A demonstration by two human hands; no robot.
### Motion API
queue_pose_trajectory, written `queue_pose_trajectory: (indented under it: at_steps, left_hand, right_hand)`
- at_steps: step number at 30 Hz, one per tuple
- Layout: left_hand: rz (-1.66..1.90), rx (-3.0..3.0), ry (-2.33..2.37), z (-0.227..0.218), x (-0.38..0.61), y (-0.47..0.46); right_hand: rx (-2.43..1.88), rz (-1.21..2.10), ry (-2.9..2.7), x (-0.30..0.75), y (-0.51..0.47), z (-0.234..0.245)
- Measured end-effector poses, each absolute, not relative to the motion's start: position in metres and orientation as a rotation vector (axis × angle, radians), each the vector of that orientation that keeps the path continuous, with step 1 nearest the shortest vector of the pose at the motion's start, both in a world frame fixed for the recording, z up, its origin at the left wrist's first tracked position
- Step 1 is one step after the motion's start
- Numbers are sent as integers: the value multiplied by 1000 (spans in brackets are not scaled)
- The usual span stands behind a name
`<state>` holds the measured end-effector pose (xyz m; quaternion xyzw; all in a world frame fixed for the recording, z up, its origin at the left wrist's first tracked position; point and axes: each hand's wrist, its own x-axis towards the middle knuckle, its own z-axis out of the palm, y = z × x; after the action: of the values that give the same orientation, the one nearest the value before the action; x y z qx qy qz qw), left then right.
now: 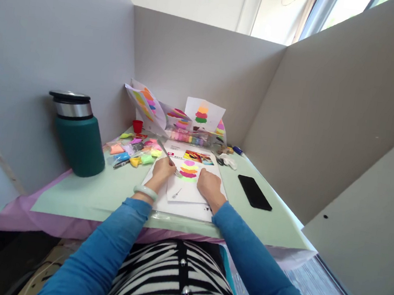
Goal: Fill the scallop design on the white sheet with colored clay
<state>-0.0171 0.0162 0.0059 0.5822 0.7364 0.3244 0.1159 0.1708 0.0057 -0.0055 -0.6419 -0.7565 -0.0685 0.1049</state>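
left hand [163,168]: it is closing around a thin metal tool [170,159], holding it like a pencil so the tip is pointing down at the colours.
tool: its far end is sticking up and away from the person, and its near end is touching or almost touching the colour shape; i cannot tell which.
right hand [208,184]: it is lying flat with the fingers curled a little, pressing on the white card [186,192], probably to keep it from sliding. it is holding nothing.
colour shape [188,169]: soft-looking bands of pink, yellow, orange and red are sitting in a pile on the white card. it is lying right between the two hands, just beside the left hand's fingers and near the right hand's knuckles.
white card: it is resting on a bigger white sheet [178,208] on the green table mat [104,193], straight in front of the person.
bracelet [145,191]: a pale ring is sitting on the left wrist.
little colour bags [134,151]: they are lying in a heap to the left of the card, close by the left hand, likely for easy reaching.
green bottle [77,134]: it is standing upright, well apart to the left.
black phone [254,192]: it is lying flat to the right of the right hand, out of the way.
finished pictures [203,114]: they are leaning against the back wall.
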Motion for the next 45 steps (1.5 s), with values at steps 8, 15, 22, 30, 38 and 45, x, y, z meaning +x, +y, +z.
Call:
queue_pose_trajectory:
  at_steps: [8, 15, 22, 30, 38, 45]
  left_hand:
    - [950, 1632, 2228, 9, -23, 14]
    - [1009, 1687, 2184, 7, -22, 15]
    - [965, 1660, 2239, 6, -23, 15]
    - [996, 1706, 2209, 5, -24, 14]
    - [1016, 1639, 2263, 7, -25, 11]
    - [953, 1647, 2272, 8, -25, 10]
  right_hand:
    - [-1897, -185, -2231, 171, 5, -4]
    - [-1897, -191, -2229, 171, 6, -6]
    - [-1902, -188, -2241, 171, 5, -5]
    - [-1894, -200, -2234, 171, 7, -7]
    - [-1955, -188, -2248, 169, 2, -1]
    - [-1882, -210, -2235, 171, 5, -6]
